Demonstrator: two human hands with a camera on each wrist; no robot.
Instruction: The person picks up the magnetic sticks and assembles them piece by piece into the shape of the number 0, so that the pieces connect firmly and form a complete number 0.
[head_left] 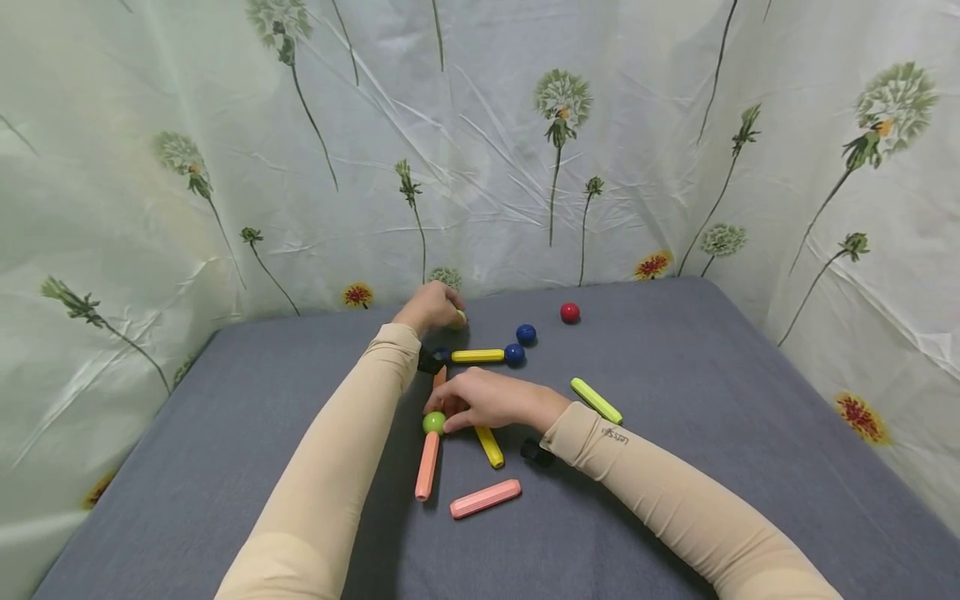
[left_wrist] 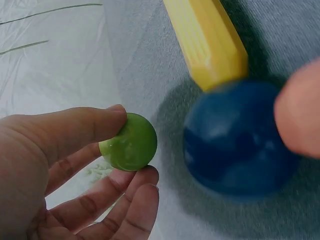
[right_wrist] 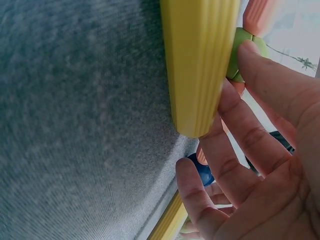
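Note:
At the far edge of the table, my left hand (head_left: pixel 431 307) pinches a loose green ball (left_wrist: pixel 132 142) between thumb and fingers. My right hand (head_left: pixel 487 397) pinches another green ball (head_left: pixel 433 422), its thumb lying on the ball in the right wrist view. A pink rod (head_left: pixel 427 467) joins this ball on the near side, and a second pink rod (head_left: pixel 439 377) runs away from it toward a blue ball (left_wrist: pixel 240 140). From that blue ball a yellow rod (head_left: pixel 478 356) leads to another blue ball (head_left: pixel 514 355). Another yellow rod (head_left: pixel 490 447) extends from under my right hand, which hides its far end.
A loose blue ball (head_left: pixel 527 334) and a red ball (head_left: pixel 570 312) lie toward the back. To the right is a yellow-green rod (head_left: pixel 597 401); a pink rod (head_left: pixel 485 499) lies in front. A flowered curtain (head_left: pixel 480 167) hangs behind the grey table (head_left: pixel 675 467).

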